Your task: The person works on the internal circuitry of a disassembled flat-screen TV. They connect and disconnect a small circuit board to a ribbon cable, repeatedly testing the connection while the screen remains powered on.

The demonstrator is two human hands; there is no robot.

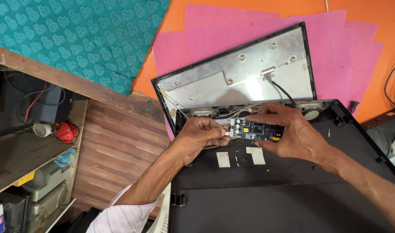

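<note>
1. Orange worktop (370, 26) carries overlapping pink sheets (335, 47), with a teal patterned cloth (76, 34) at its left end.
2. Black plastic back cover (283, 194) lies flat in the foreground, two pale tape patches on it.
3. Silver metal back of a flat display panel (232, 73) rests on the pink sheets just beyond the cover, a black cable (283, 90) plugged into it.
4. Left hand (197, 136) pinches the left end of a small circuit board (255, 129), fingers curled shut on it.
5. Right hand (292, 133) grips the board's right end from above, fingers closed around it; the board sits at the cover's upper edge.
</note>
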